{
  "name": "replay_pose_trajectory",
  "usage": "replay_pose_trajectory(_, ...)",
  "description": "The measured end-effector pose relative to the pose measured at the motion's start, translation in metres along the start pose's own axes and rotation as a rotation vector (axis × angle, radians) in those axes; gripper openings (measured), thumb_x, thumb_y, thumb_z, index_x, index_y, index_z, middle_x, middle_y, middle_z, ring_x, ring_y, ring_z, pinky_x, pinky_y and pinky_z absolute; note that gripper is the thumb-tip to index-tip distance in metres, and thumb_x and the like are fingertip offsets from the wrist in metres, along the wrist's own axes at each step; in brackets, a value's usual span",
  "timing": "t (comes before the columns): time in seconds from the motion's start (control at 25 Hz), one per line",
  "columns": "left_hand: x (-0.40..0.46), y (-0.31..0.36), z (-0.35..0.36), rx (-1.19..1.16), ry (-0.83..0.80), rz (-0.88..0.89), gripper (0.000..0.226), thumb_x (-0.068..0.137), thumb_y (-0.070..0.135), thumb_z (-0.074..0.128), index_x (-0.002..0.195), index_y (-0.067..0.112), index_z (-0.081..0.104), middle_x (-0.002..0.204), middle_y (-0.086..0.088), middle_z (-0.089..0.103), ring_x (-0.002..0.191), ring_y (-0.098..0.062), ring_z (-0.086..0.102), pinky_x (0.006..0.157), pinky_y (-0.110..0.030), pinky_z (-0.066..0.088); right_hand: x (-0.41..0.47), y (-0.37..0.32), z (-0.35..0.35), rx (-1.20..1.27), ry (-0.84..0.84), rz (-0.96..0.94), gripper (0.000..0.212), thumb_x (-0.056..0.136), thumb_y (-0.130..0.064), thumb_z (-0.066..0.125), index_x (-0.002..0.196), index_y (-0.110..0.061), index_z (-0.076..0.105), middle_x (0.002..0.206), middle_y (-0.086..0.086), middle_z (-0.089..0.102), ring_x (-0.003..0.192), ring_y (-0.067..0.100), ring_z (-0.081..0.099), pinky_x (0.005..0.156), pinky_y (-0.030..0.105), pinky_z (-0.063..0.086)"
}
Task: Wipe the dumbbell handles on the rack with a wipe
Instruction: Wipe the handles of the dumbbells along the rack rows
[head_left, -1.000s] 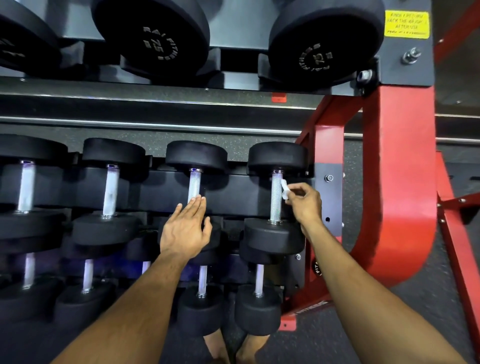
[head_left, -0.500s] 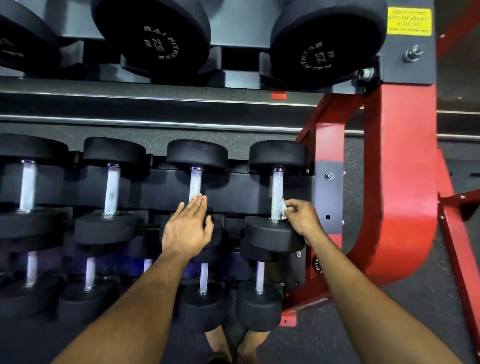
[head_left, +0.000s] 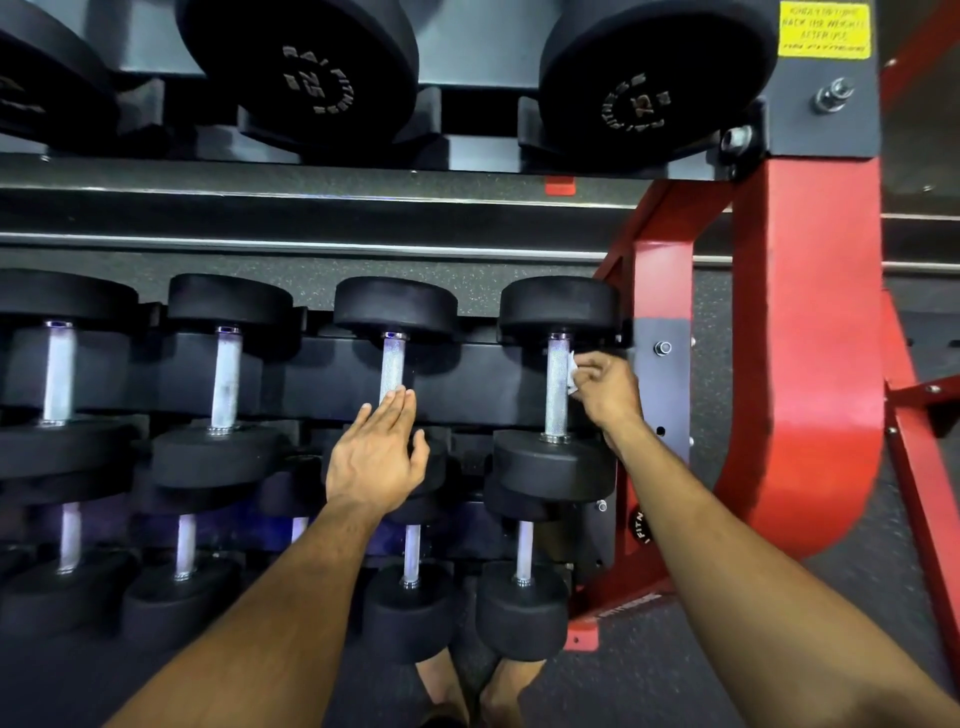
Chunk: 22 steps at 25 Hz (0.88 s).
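The red rack (head_left: 810, 364) carries rows of dumbbells. The right hand (head_left: 605, 387) pinches the wipe (head_left: 571, 371) against the handle (head_left: 557, 387) nearest the rack's upright. The left hand (head_left: 376, 454), fingers straight, rests on the adjacent dumbbell (head_left: 395, 312).

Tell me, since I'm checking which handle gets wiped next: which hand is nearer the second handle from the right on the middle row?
Left. The left hand lies over the lower end of that handle, while the right hand holds the wipe against the rightmost handle.
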<state>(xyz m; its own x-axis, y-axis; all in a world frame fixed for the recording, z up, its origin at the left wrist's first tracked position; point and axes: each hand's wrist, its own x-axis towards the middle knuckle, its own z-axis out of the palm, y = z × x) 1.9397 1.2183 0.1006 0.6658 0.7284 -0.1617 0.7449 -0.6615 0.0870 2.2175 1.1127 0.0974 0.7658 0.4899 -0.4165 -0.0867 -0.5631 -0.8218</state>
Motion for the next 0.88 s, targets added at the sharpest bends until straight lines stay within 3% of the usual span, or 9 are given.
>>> replay_pose_trajectory(0.12,0.0,0.0,0.0,0.0,-0.005,0.005,0.066,0.095,0.039,0.023,0.145,0.006,0.05,0.147,-0.007,0.053,0.138,-0.013,0.048,0.119,-0.034,0.028,-0.027,0.018,-0.007,-0.029,-0.065,0.083,0.019,0.086,0.01,0.057,0.097,-0.001,0.067,0.075,0.007,0.064,0.063,0.014,0.058,0.07,0.033,0.055)
replay_pose_trajectory(0.2,0.0,0.001,-0.001,-0.003,-0.006,0.006,0.066,0.095,0.039,0.023,0.145,0.006,0.05,0.148,-0.007,0.053,0.139,-0.013,0.047,0.119,-0.034,0.03,-0.041,0.022,-0.016,-0.096,-0.066,0.004,0.017,0.086,0.008,0.06,0.093,-0.005,0.068,0.075,0.004,0.065,0.062,0.004,0.058,0.066,0.022,0.051)
replay_pose_trajectory(0.28,0.0,0.0,-0.001,-0.003,-0.013,0.005,0.067,0.095,0.04,0.022,0.145,0.006,0.049,0.149,-0.007,0.051,0.139,-0.013,0.046,0.119,-0.034,0.03,-0.048,0.013,-0.022,-0.215,-0.03,-0.224,0.014,0.087,0.0,0.064,0.092,-0.01,0.072,0.081,0.0,0.069,0.067,0.0,0.06,0.068,0.016,0.047)
replay_pose_trajectory(0.4,0.0,-0.001,0.0,-0.014,-0.014,0.01,0.067,0.095,0.04,0.021,0.147,0.006,0.048,0.15,-0.007,0.05,0.141,-0.013,0.044,0.12,-0.034,0.029,-0.037,-0.012,-0.019,-0.688,-0.011,-0.792,0.02,0.085,-0.007,0.066,0.102,-0.018,0.071,0.097,-0.006,0.071,0.086,0.016,0.06,0.07,0.026,0.048)
replay_pose_trajectory(0.52,-0.001,-0.002,0.0,-0.017,-0.018,0.011,0.068,0.095,0.041,0.019,0.149,0.008,0.045,0.153,-0.006,0.047,0.143,-0.012,0.041,0.121,-0.033,0.024,-0.011,-0.038,-0.009,-1.105,-0.161,-1.129,0.012,0.082,-0.01,0.064,0.093,-0.016,0.068,0.093,-0.001,0.067,0.092,0.022,0.062,0.068,0.03,0.051)
replay_pose_trajectory(0.6,0.0,-0.002,0.001,-0.02,-0.016,0.01,0.068,0.095,0.041,0.019,0.149,0.008,0.045,0.153,-0.006,0.047,0.143,-0.012,0.041,0.121,-0.032,0.024,0.003,-0.043,-0.002,-1.363,-0.339,-1.121,0.008,0.081,-0.008,0.062,0.084,-0.013,0.068,0.089,0.003,0.067,0.094,0.026,0.063,0.077,0.035,0.054)
replay_pose_trajectory(0.72,-0.001,-0.003,0.002,-0.032,-0.008,0.009,0.067,0.095,0.041,0.021,0.148,0.008,0.046,0.151,-0.006,0.049,0.142,-0.012,0.042,0.121,-0.033,0.026,0.007,-0.044,0.004,-1.635,-0.41,-1.086,0.008,0.077,-0.008,0.067,0.077,-0.016,0.07,0.082,0.002,0.069,0.088,0.025,0.065,0.082,0.036,0.052)
replay_pose_trajectory(0.8,-0.001,-0.003,0.002,-0.033,-0.006,0.012,0.066,0.096,0.04,0.022,0.147,0.008,0.046,0.15,-0.006,0.049,0.141,-0.012,0.043,0.12,-0.034,0.027,-0.001,-0.042,0.007,-1.73,-0.497,-1.116,0.012,0.082,-0.007,0.062,0.086,-0.016,0.069,0.09,0.003,0.07,0.091,0.026,0.064,0.09,0.035,0.048)
replay_pose_trajectory(0.88,-0.001,-0.003,0.001,-0.035,-0.007,0.015,0.066,0.095,0.04,0.021,0.147,0.008,0.047,0.15,-0.006,0.05,0.141,-0.013,0.044,0.12,-0.034,0.027,-0.011,-0.035,0.012,-1.751,-0.696,-1.023,0.022,0.089,-0.006,0.049,0.1,-0.014,0.066,0.107,0.005,0.068,0.103,0.027,0.062,0.102,0.034,0.041)
